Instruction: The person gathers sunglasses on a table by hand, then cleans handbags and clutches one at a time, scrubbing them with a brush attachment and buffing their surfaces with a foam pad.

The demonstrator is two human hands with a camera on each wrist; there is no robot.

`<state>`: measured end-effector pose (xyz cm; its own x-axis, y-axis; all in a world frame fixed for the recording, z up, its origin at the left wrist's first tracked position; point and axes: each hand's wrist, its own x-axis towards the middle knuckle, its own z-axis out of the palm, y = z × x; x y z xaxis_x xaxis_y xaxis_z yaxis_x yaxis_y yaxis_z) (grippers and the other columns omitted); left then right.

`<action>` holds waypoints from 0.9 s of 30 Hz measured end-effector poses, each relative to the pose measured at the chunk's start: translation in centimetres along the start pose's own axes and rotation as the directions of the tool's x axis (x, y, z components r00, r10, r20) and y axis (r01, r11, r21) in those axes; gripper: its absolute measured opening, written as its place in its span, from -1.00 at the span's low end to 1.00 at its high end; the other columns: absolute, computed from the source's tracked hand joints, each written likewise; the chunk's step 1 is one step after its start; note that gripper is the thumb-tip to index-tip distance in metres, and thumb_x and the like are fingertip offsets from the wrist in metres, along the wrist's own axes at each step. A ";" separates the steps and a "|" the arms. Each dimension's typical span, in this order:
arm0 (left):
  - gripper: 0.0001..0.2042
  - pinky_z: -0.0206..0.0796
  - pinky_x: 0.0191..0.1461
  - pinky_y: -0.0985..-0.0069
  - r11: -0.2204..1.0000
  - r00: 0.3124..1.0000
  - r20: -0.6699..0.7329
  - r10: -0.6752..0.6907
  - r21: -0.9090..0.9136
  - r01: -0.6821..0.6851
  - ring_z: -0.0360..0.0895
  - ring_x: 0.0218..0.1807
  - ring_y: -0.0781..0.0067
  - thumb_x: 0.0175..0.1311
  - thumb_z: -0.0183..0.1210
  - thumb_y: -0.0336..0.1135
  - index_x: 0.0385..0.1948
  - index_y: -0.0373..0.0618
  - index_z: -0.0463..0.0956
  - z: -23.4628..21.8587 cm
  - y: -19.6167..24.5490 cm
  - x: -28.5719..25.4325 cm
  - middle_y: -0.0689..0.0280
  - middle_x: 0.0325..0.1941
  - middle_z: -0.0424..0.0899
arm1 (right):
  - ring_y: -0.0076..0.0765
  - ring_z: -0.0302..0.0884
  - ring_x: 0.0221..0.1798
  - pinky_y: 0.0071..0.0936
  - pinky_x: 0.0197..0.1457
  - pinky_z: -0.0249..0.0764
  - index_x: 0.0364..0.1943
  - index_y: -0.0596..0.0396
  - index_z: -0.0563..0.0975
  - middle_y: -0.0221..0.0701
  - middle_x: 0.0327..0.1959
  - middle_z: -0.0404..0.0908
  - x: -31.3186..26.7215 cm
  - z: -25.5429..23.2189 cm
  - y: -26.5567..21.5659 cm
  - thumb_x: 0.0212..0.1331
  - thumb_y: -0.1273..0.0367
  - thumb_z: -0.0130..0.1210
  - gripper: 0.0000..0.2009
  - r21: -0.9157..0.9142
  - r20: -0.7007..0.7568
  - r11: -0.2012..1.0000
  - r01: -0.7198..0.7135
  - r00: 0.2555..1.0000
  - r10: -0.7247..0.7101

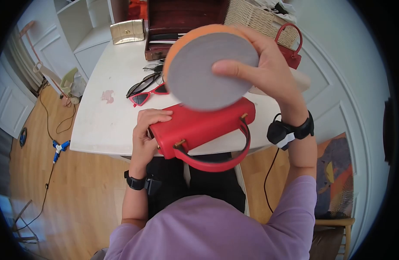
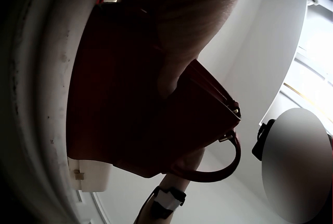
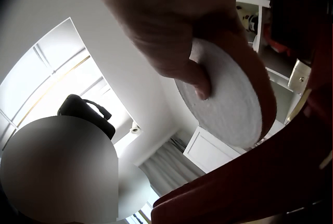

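Observation:
A red handbag (image 1: 203,125) with an arched handle lies at the white table's near edge, its handle toward the person. My left hand (image 1: 146,134) grips the bag's left end, fingers over the top and thumb lower on the side; in the left wrist view the thumb (image 2: 169,81) presses the dark bag. Above the bag, my right hand (image 1: 271,67) holds a round pad (image 1: 212,73) with a grey face and orange edge. The thumb lies across the grey face and the fingers go behind it, mostly hidden. The right wrist view shows the pad (image 3: 229,94) tilted, close over the bag.
Red-framed sunglasses (image 1: 141,99) and dark glasses (image 1: 142,85) lie beyond the bag. A gold clutch (image 1: 127,32), an open dark red case (image 1: 158,53) and a wicker basket (image 1: 247,16) stand at the back. Another red bag (image 1: 291,56) stands at the right.

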<state>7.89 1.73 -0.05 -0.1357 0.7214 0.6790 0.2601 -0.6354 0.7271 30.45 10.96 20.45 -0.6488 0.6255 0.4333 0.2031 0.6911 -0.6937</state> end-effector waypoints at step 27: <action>-0.66 0.31 0.33 0.05 0.987 0.992 -0.003 0.124 0.100 -0.123 0.56 -0.02 0.28 -0.29 0.50 -0.47 -0.39 -0.04 0.59 0.4 0.2 -0.4 0.35 -0.23 0.68 | -0.34 0.64 -0.09 -0.46 0.02 0.51 0.01 0.14 0.56 -0.24 -0.08 0.67 2.2 -0.8 10.9 0.06 0.16 0.32 -0.52 -0.375 0.159 0.922 -0.100 0.973 0.170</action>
<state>8.34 1.46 -0.22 -0.1052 0.6361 0.7644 0.3691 -0.6888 0.6239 31.86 20.20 14.29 -0.7131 0.6682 0.2119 0.5270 0.7103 -0.4666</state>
